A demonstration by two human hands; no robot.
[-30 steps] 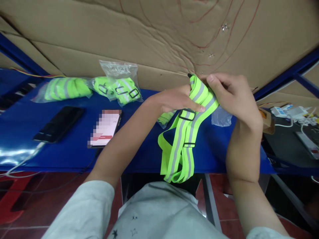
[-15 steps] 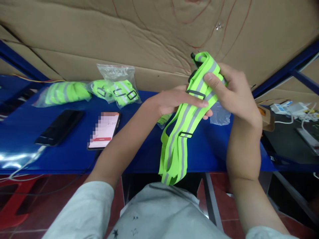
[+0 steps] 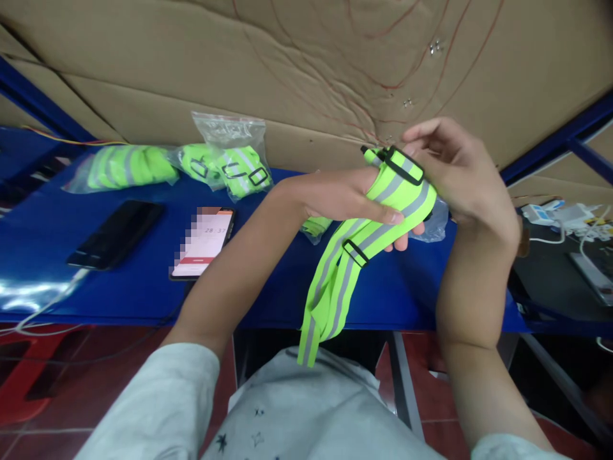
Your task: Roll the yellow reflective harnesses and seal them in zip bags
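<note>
The reflective strap, a neon yellow-green band with grey stripes, is held above the blue counter, in front of the person's chest, and it is between both hands. Its long axis goes in a slant: the gathered upper end is high and to the right, near the cardboard wall, and the free loops hang down and to the left toward the person's lap, ending below the edge of the counter. The left hand lies under and around the upper part of the strap, with the thumb on top and the fingertips coming out below it, so it is closed on the band like a clamp. The right hand is at the very top end, its fingers curled lightly on the folded part where a black slider buckle sits; its index finger is lifted and free. A second black buckle is lower on the band, just under the left hand. So the folded end is nearer to the right hand, while the hanging length starts from the left hand. Behind the strap, touching the counter, there is a clear plastic bag. Far to the left lie packed straps in bags, a lit phone and a dark phone, all well apart from the hands.
</note>
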